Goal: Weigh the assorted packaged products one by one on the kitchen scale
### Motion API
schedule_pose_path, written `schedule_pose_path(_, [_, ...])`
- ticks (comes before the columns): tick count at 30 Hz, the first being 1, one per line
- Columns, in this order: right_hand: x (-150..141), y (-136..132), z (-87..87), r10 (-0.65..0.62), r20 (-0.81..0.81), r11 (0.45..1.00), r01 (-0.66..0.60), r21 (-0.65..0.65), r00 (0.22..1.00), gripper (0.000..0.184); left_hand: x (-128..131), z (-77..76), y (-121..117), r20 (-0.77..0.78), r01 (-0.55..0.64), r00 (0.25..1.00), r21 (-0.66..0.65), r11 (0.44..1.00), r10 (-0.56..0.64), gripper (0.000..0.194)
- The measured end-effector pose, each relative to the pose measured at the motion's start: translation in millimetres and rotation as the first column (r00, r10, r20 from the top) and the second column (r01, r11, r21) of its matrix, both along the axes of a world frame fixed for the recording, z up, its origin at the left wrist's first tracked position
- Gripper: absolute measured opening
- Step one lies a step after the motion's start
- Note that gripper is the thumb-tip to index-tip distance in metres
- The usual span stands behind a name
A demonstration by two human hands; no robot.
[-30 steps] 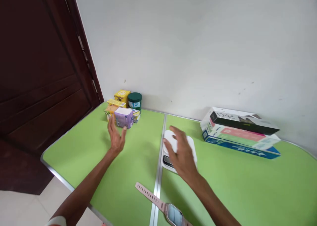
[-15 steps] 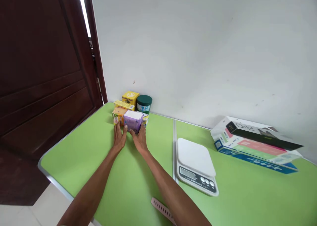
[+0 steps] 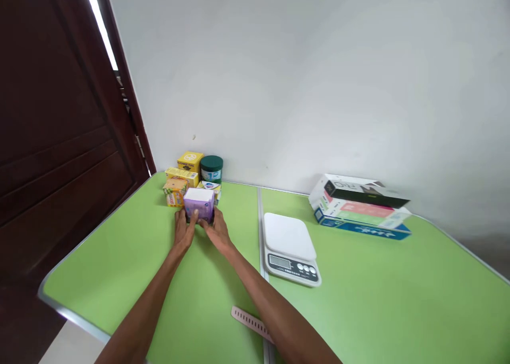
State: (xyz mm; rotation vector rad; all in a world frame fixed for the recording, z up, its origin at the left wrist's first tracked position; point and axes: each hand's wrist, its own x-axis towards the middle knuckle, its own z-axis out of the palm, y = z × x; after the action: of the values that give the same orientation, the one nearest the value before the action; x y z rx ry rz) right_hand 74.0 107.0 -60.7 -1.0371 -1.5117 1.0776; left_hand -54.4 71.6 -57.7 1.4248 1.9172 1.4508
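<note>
A small purple pack with a white top (image 3: 199, 204) stands on the green table, held between my two hands. My left hand (image 3: 184, 230) is closed on its left front corner, thumb against the front face. My right hand (image 3: 217, 231) grips the right side, with the fingers curled round it. Just behind the pack are an orange box (image 3: 175, 192), a long yellow box (image 3: 182, 177), a yellow cube-shaped box (image 3: 190, 161) and a tub with a dark green lid (image 3: 211, 167). A white and yellow pack (image 3: 211, 188) is partly hidden behind the purple one.
Right of the table's seam lies a white kitchen scale (image 3: 290, 247). Cartons (image 3: 362, 207) are stacked by the wall at the right. A pink strap (image 3: 251, 321) lies partly under my right forearm. A dark door (image 3: 59, 141) stands at the left.
The purple pack has come a little toward me, away from the boxes behind it. My left hand has moved from before the orange box onto the pack. The view has swung right.
</note>
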Motion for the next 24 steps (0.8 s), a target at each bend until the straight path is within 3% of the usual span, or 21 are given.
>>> schedule_pose_path(4, [18.6, -19.7, 9.0, -0.046, 0.038, 0.998, 0.044, 0.051, 0.998, 0.055, 24.6, 11.2, -22.7, -0.07, -0.021, 0.997, 0.065, 0.998, 0.026, 0.067])
schedule_pose_path(7, [45.7, -28.6, 29.1, -0.103, 0.071, 0.986, 0.093, 0.14, 0.992, 0.059, 53.2, 24.8, -33.9, -0.077, -0.008, 0.997, 0.161, 0.987, 0.02, 0.065])
schedule_pose_path(13, [143.8, -44.8, 67.1, -0.263, 0.13, 0.947, 0.23, 0.223, 0.956, 0.062, 134.4, 44.0, -33.7, -0.041, 0.229, 0.973, 0.257, 0.939, -0.226, 0.048])
schedule_pose_path(19, [229.2, -62.8, 57.3, -0.417, 0.224, 0.892, 0.349, 0.287, 0.881, 0.062, 203.7, 36.4, -31.1, -0.043, 0.447, 0.892, 0.239, 0.862, -0.451, 0.041])
schedule_pose_path(24, [250.7, -69.0, 37.5, -0.407, 0.291, 0.905, 0.34, 0.256, 0.866, 0.056, 215.7, 24.4, -34.8, -0.103, 0.524, 0.852, 0.159, 0.837, -0.514, 0.043])
